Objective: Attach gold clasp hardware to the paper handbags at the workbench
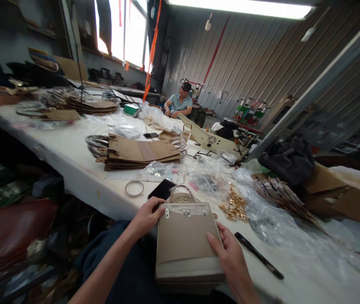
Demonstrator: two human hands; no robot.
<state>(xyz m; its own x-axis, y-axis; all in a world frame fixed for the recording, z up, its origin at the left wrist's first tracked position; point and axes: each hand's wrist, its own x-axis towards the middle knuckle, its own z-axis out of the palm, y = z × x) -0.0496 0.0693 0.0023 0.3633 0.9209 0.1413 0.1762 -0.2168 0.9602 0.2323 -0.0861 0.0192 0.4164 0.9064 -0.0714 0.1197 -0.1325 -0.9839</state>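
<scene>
A taupe handbag panel [186, 240] with metal fittings along its top edge and a curved handle leans at the table's front edge. My left hand [148, 216] pinches its upper left corner, fingers closed. On the right side, my right hand [229, 253] grips the panel's edge with the thumb on its face. Behind it, a black phone [162, 189] lies on the table. A heap of small gold-coloured metal parts [234, 204] sits to the right, and a dark strip-like tool [259, 255] lies beyond my right hand.
A stack of brown bag panels [145, 152], a tape ring [134, 188] and plastic bags [275, 223] cover parts of the white table [81, 177]. A cream machine [211, 137] stands farther back. One person [180, 103] sits across; another person's hand [4, 99] shows at far left.
</scene>
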